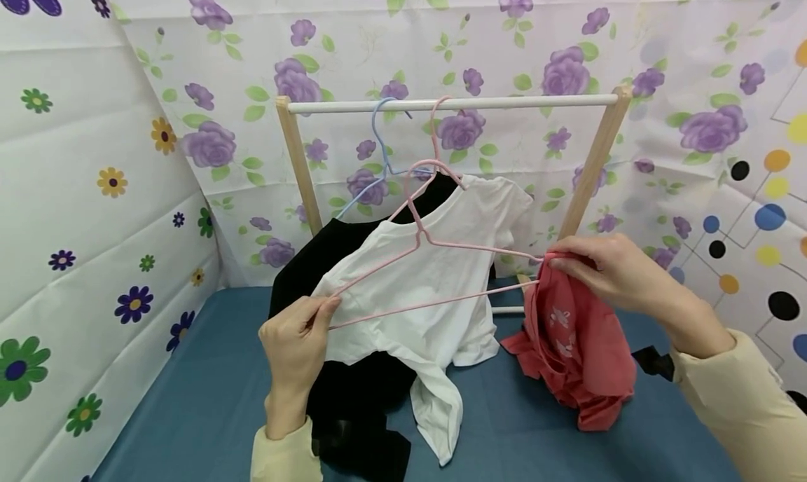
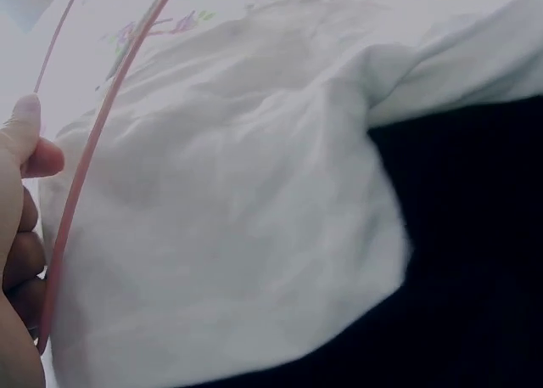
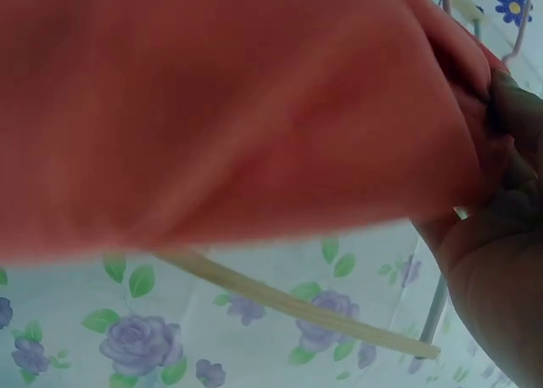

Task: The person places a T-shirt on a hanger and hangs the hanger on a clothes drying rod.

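In the head view a pink hanger [image 1: 421, 239] is held in front of the rack. My left hand [image 1: 296, 349] pinches its left end between thumb and fingers. At the other end my right hand [image 1: 608, 272] grips a red garment [image 1: 583, 359], which hangs down with its collar area over the hanger's right end. Small pale prints show on the red cloth. In the right wrist view the red cloth [image 3: 237, 125] fills most of the picture and hides the hanger's tip. The left wrist view shows the pink hanger [image 2: 93, 142] beside the left thumb.
A clothes rack with a white rail [image 1: 523, 104] and wooden posts [image 1: 589, 167] stands behind. On it hang a white shirt [image 1: 416, 286] on another pink hanger [image 1: 433, 128] and a black garment [image 1: 309, 258] on a blue hanger [image 1: 378, 135]. Blue cloth [image 1: 189, 398] covers the table.
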Available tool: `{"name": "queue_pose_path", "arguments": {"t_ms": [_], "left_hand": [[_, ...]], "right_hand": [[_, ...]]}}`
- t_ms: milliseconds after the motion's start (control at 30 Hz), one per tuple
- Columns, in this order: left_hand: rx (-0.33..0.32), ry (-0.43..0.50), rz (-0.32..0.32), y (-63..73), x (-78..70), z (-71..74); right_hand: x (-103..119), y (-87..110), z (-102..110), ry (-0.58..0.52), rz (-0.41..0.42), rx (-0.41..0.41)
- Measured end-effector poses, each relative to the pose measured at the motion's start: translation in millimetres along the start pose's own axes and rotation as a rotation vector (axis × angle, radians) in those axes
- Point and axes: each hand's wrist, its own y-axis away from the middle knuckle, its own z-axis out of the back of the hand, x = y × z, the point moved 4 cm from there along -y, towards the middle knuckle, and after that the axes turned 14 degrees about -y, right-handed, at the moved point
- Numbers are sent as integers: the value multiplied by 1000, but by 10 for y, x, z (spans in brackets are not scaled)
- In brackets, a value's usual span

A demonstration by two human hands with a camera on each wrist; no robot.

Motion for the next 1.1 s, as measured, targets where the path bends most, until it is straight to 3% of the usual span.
{"name": "queue_pose_path", "arguments": {"t_ms": [133,433,567,800,1100], "left_hand": [[-45,20,-7,2,-27,-14],[-80,53,-36,-20,-56,1],[-131,57,-39,-55,-71,53],[-235,4,-32,-92,-71,70],[-243,9,-6,-87,-54,61]], "right_hand": [[52,-40,-38,-4,50,-1],[139,-111,-92,-14,53,35],[204,-137,-122,-57,54,73],[248,-116,-156,-230,24,154],[245,-120,-195,-453,-32,235]]}}
